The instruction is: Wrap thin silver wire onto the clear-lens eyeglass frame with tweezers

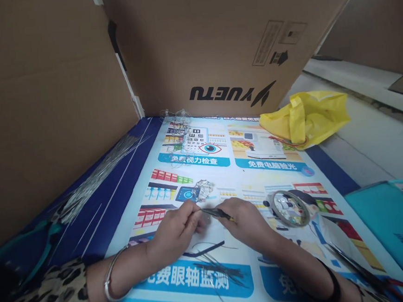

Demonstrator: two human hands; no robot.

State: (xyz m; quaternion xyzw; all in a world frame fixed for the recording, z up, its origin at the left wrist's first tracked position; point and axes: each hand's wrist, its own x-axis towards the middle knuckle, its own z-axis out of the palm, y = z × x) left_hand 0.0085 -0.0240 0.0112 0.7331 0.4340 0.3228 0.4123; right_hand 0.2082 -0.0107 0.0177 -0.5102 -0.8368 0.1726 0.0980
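Over the middle of the printed sheet, my left hand is closed in a pinch; what its fingertips hold is too small to make out. My right hand grips dark needle-nose pliers with a bit of yellow on the handle. Their pointed tip meets the left fingertips. Just beyond the fingers is a small openwork ball of thin silver wire; whether it touches the left hand I cannot tell. Below the hands lie loose dark wires and a thin dark strip.
A bundle of silver wires and green-handled cutters lie left. Wire pieces rest at the back, before cardboard walls. To the right are a clear round roll, scissors, a yellow bag and a teal bag.
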